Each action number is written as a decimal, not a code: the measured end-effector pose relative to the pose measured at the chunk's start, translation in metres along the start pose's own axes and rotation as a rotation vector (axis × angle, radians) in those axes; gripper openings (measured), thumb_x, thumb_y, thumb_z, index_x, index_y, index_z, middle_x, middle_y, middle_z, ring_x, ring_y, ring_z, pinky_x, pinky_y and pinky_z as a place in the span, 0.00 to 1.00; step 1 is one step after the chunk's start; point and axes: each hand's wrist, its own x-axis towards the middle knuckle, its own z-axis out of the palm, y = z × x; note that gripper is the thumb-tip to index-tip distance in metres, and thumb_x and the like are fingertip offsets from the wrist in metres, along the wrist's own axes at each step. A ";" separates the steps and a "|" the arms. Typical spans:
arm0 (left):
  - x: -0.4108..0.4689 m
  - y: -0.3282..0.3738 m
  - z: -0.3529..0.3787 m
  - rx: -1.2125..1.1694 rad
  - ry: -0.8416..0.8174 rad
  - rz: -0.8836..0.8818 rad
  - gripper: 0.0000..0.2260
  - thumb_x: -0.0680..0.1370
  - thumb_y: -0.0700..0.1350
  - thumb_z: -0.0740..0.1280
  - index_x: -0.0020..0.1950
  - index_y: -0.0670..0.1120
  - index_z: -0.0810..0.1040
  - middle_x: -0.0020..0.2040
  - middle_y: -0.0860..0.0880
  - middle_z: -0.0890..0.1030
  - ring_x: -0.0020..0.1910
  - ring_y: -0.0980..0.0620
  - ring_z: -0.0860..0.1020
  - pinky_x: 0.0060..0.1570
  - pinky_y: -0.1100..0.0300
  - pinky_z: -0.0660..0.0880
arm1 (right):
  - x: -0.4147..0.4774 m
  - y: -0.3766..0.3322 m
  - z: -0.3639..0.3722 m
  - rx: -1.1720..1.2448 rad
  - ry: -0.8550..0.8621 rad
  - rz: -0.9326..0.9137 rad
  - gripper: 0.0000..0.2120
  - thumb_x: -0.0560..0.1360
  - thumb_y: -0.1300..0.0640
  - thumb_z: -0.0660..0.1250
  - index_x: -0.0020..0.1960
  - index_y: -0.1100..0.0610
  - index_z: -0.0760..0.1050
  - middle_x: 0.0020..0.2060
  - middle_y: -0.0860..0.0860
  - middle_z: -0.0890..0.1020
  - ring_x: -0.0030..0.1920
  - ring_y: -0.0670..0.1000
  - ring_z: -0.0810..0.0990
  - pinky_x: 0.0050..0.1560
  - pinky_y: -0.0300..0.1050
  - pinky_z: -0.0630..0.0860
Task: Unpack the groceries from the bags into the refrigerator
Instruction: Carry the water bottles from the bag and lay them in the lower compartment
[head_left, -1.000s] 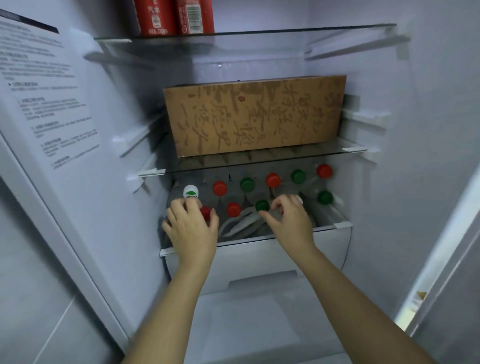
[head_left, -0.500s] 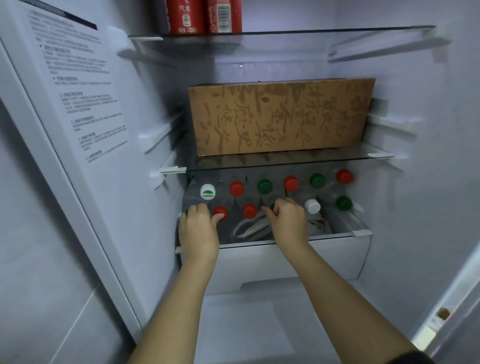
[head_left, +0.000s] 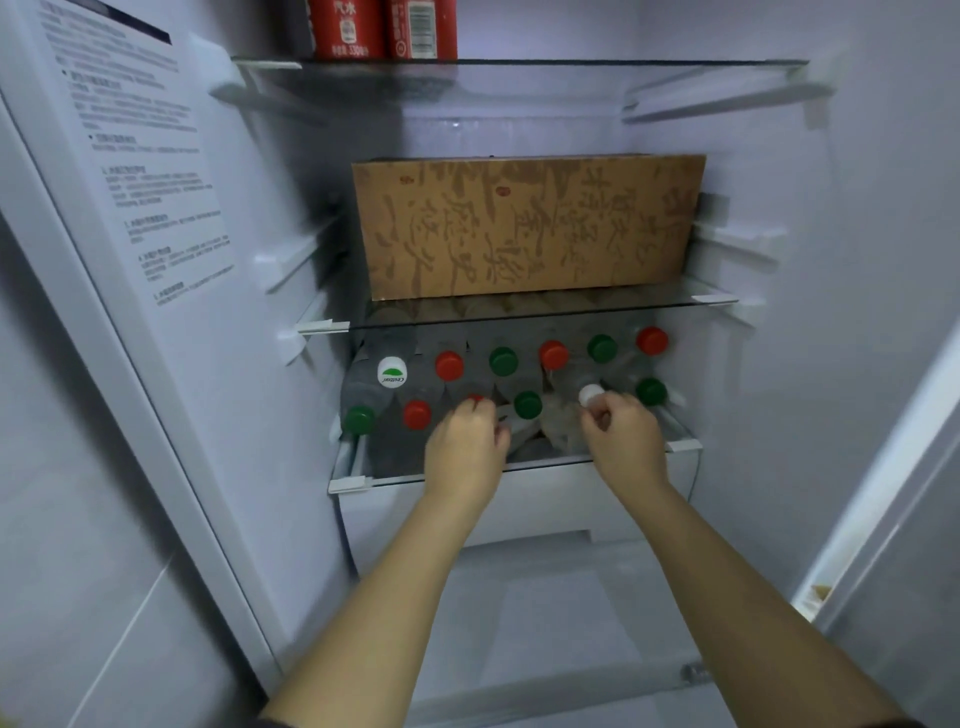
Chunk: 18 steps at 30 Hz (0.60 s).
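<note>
Left hand (head_left: 465, 441) inside lowest shelf space of refrigerator (head_left: 857, 260), back toward camera, fingers curled down over red-capped bottle (head_left: 475, 400); cannot tell whether it actually grips anything. Right hand (head_left: 621, 436) further right, thumb and fingers pinching neck of white-capped bottle (head_left: 590, 395). Both bottles lie among rows of other bottles (head_left: 503, 361), red and green caps facing near, beneath glass shelf (head_left: 717, 300). Cardboard box (head_left: 527, 226) sits on that shelf. Red cans (head_left: 382, 26) stand on top shelf (head_left: 675, 62), left.

left: plain grey panel (head_left: 67, 545) | light: dim, cool, violet cast
</note>
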 end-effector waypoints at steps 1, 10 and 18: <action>0.004 0.002 0.003 -0.007 -0.025 -0.009 0.07 0.78 0.44 0.65 0.48 0.40 0.76 0.47 0.42 0.78 0.45 0.42 0.78 0.37 0.57 0.65 | 0.003 0.002 0.000 0.001 -0.030 -0.008 0.09 0.77 0.57 0.68 0.45 0.64 0.78 0.43 0.57 0.78 0.41 0.53 0.73 0.40 0.43 0.67; 0.010 0.000 0.005 -0.018 -0.085 -0.011 0.06 0.77 0.41 0.64 0.48 0.38 0.76 0.48 0.40 0.78 0.46 0.41 0.78 0.36 0.56 0.66 | 0.013 0.005 0.000 -0.002 -0.047 0.005 0.08 0.77 0.62 0.67 0.40 0.65 0.77 0.39 0.57 0.78 0.38 0.53 0.74 0.39 0.41 0.66; 0.009 -0.009 0.000 0.032 -0.024 0.015 0.06 0.75 0.41 0.66 0.49 0.39 0.77 0.48 0.42 0.77 0.48 0.43 0.75 0.39 0.56 0.67 | 0.037 0.024 -0.020 -0.034 0.085 0.137 0.09 0.74 0.59 0.69 0.38 0.64 0.76 0.38 0.59 0.78 0.40 0.59 0.77 0.38 0.43 0.65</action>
